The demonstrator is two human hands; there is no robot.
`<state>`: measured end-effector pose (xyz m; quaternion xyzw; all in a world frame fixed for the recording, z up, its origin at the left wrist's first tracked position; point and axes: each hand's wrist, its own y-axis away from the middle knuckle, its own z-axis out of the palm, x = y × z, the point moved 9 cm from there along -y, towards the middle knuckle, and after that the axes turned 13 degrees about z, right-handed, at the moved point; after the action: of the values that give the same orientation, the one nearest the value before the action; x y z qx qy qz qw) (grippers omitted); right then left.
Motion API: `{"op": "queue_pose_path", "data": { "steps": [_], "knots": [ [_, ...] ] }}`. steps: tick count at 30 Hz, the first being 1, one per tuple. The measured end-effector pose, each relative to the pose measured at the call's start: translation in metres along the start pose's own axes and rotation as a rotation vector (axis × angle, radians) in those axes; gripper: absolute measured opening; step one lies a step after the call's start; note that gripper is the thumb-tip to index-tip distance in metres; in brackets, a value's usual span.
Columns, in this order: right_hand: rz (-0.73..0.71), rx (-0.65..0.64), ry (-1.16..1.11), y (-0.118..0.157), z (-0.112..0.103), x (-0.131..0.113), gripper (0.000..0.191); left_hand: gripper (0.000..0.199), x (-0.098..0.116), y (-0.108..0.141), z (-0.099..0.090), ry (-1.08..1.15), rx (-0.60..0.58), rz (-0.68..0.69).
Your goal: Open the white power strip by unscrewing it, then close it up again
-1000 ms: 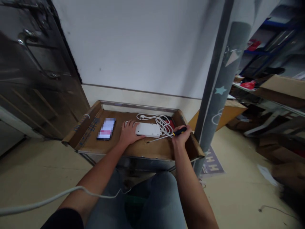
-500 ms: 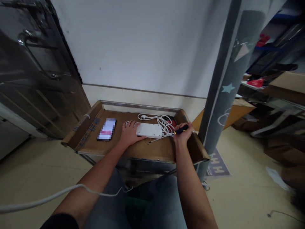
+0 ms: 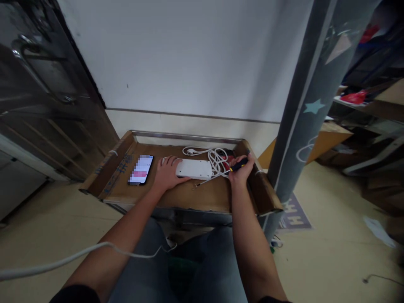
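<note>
A white power strip [image 3: 194, 168] lies face down on a cardboard-lined cart top, small screw holes showing along its edges. My left hand [image 3: 168, 173] grips its left end, with the thumb along the near side and the fingers over the top. In my right hand [image 3: 241, 170] is a screwdriver [image 3: 239, 164] with a black and yellow handle. Its shaft points left and down, in front of the strip, and the tip is just above or on the cardboard beside some tiny screws [image 3: 194, 187]. The strip's white cord [image 3: 217, 160] is coiled at its right end.
A phone [image 3: 141, 170] with a lit screen lies left on the cart [image 3: 126, 198]. Something red [image 3: 229, 155] sits behind the cord. Raised cardboard sides edge the cart. A grey pillar [image 3: 303, 109] stands close on the right, and a white cable [image 3: 63, 264] crosses my left forearm.
The view has shifted slightly. My left hand and the power strip have slid a little left. My right hand still holds the screwdriver, with its tip near the same spot.
</note>
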<state>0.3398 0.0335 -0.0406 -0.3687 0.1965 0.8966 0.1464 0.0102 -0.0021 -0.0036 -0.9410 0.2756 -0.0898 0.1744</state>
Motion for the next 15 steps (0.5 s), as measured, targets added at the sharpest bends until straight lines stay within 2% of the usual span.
{"op": "queue_pose_path", "data": {
  "steps": [6,15],
  "knots": [
    [-0.003,0.010,-0.019,-0.0008,-0.0024,-0.0028,0.044,0.081,0.0020,-0.0007,-0.0043,0.002,0.012,-0.004],
    [0.005,0.018,-0.063,0.0023,-0.0030,-0.0025,0.043,0.084,0.0005,-0.0007,0.0001,-0.003,0.009,-0.002]
  ]
}}
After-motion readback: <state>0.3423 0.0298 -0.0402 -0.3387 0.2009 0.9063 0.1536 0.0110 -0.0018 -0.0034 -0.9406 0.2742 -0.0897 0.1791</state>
